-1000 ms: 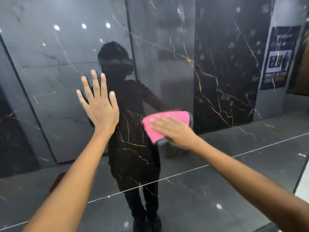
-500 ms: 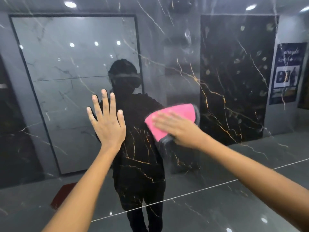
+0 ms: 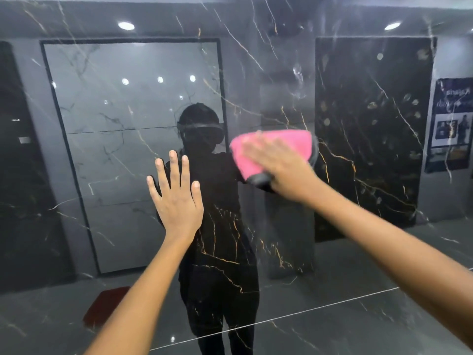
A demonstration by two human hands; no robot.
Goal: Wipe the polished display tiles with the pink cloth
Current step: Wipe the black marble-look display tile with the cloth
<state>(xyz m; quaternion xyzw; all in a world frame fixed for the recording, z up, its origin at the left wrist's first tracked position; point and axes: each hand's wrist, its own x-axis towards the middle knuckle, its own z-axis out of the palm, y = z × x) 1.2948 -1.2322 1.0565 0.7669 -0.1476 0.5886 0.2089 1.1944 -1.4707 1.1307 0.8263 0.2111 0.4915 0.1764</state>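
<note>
A: What's the biggest thing in front of you?

B: The tile (image 3: 281,73), a glossy black slab with gold veins, standing upright. It mirrors the room: a grey panel, ceiling lights, a poster, and the person's dark outline.

A: And the hands?

B: The left hand (image 3: 176,201) lies flat against the tile, fingers straight and spread, holding nothing; I'd judge it a brace. The right hand (image 3: 279,167) presses flat on the cloth (image 3: 271,147), fingers straight, pinning it to the tile at about head height in the reflection, just right of the left hand.

A: The cloth itself?

B: Pink, with a dark edge showing along its lower and right sides. It's blurred, so I'd say a stroke is under way.

A: How to do it well?

B: Keep the palm flat so the whole cloth bears, overlap the passes, and afterwards wipe where the bracing hand rests, since bare skin probably smears a polish like this.
</note>
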